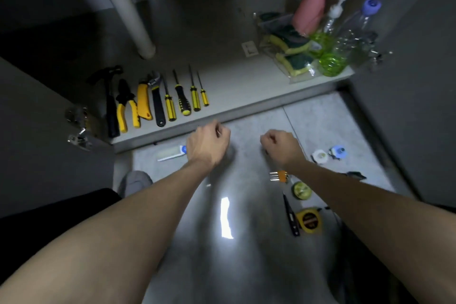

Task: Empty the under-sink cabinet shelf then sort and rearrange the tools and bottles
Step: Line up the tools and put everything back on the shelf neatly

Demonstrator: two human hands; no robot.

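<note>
Grey under-sink cabinet shelf [237, 86], left front: one row of eight hand tools, long axes running front to back, handles toward the person, working ends toward the cabinet rear; from left — one black claw hammer [109, 101]; one pair of yellow-and-black pliers [126, 106]; one yellow utility knife [143, 102]; one black adjustable wrench [156, 100]; four yellow-and-black screwdrivers [182, 99], shrinking in length toward the right.

Shelf, right rear: one pink spray bottle [309, 11]; one clear pump bottle with green liquid [325, 37]; one clear plastic bottle with a blue cap [355, 32]; packed green-and-yellow sponges [291, 49], count unclear; all upright or leaning, crowded together.

One white drain pipe [125, 10] slants down to the shelf behind the tools.

Grey tiled floor [320, 118] before the shelf: one white tube with a blue cap [172, 152], lying crosswise; one yellow tape measure [309, 221]; one black pen-shaped tool [291, 215]; one small orange-handled brush [278, 176]; one white tape roll [319, 156].

Left hand [208, 143] and right hand [280, 144] — both above the floor just short of the shelf edge, fingers curled; a thin sliver shows at the left hand's fingers, too blurred to identify; whether either holds anything cannot be told.
</note>
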